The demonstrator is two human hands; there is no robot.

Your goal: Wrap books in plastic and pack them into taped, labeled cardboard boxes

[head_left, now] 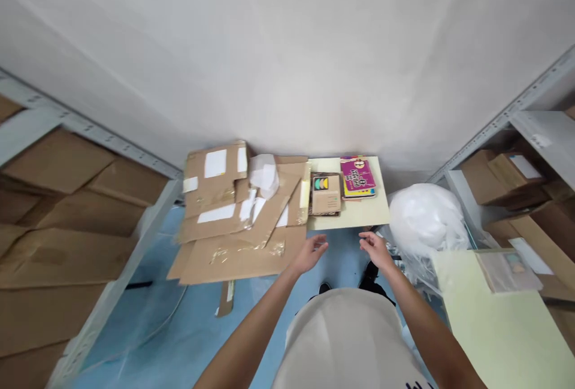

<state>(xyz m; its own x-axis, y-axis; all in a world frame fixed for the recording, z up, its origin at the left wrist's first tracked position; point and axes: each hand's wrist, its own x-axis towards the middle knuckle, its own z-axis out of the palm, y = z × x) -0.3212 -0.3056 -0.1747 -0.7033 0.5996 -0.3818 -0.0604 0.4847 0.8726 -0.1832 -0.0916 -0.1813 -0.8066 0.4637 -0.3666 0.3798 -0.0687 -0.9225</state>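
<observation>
My left hand (313, 252) hovers just off the near edge of a pale yellow table (354, 214), fingers apart and holding nothing. Across a gap, my right hand (374, 247) is also open and bare, near the table's front edge. Beyond them on the tabletop lies a brown notebook (326, 193) with a coloured picture, resting on a dark-edged stack. To its right sits a small pile of books, topped by a purple book (357, 174) over a yellow one. Flattened cardboard (251, 239) with tape and white labels spreads left of the notebook.
Shelves of cardboard boxes (67, 233) line the left side, and more boxes (516, 179) stand on the right. A bulging white plastic bag (429, 218) is beside the table. A second pale table (498, 329) at lower right bears a clear plastic packet (507, 270).
</observation>
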